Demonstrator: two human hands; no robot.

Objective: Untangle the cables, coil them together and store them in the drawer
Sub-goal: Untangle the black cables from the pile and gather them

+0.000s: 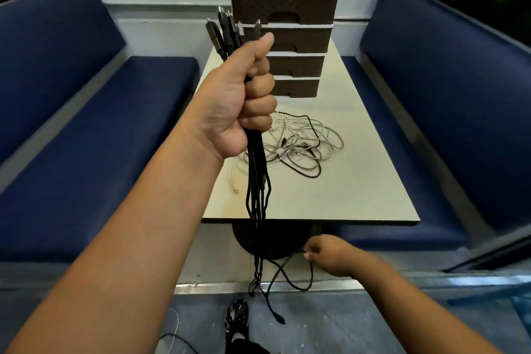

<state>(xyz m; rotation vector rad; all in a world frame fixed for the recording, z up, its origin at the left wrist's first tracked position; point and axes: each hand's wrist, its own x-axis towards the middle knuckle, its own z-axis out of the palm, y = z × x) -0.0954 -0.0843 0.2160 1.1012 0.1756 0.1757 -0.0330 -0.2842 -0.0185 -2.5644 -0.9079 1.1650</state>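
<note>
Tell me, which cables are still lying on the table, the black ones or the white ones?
Mostly the white cables: they lie in a loose tangle on the table, with one black lead among them. The black cables hang from the left hand.

Table [359,195], pale top: drawer unit [290,43] at my 12 o'clock, far end; tangled white and black cables [301,146] heaped mid-table, just before it.

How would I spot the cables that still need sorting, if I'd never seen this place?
Find the pale table between the two blue benches, with a brown drawer tower at its far end. Just in front of the tower lies a loose tangled heap of cables. It is mostly white and lies flat, unlike the black bundle held upright in the left hand.
</note>
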